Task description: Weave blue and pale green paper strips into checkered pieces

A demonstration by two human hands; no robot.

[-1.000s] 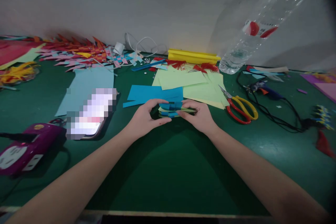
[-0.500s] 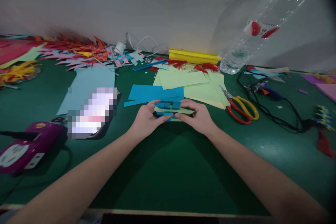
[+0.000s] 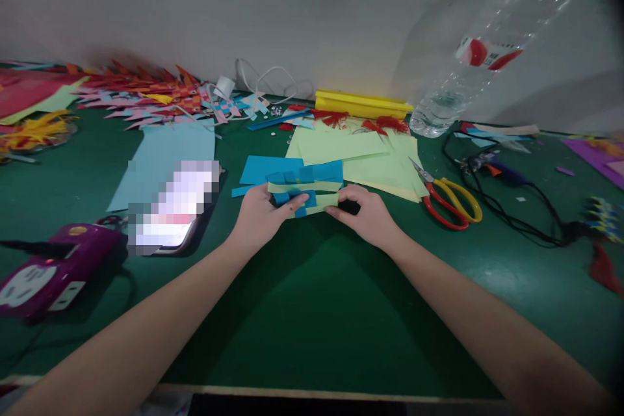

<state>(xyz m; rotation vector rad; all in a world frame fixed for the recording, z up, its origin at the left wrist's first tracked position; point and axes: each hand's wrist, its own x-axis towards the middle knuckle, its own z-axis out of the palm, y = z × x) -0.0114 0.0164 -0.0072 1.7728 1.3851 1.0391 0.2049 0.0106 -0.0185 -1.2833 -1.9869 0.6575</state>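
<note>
My left hand [image 3: 260, 216] and my right hand [image 3: 369, 214] together hold a small woven piece of blue and pale green paper strips [image 3: 305, 192] just above the green table [image 3: 312, 312]. The left thumb presses on its lower blue strips, and the right fingers pinch its right end. Behind it lie a blue paper sheet [image 3: 263, 169] and pale green sheets [image 3: 370, 159].
Red and yellow scissors [image 3: 451, 201] lie right of the sheets. A phone [image 3: 170, 208] and a purple power strip [image 3: 49, 270] sit at the left. A clear bottle [image 3: 468, 58], a yellow box [image 3: 361, 104], a glue gun with cable [image 3: 492, 166] and woven paper crafts [image 3: 141, 94] line the back.
The woven piece has been tilted up toward me and shifted a little left, so its flat face now shows. My hands moved slightly left with it.
</note>
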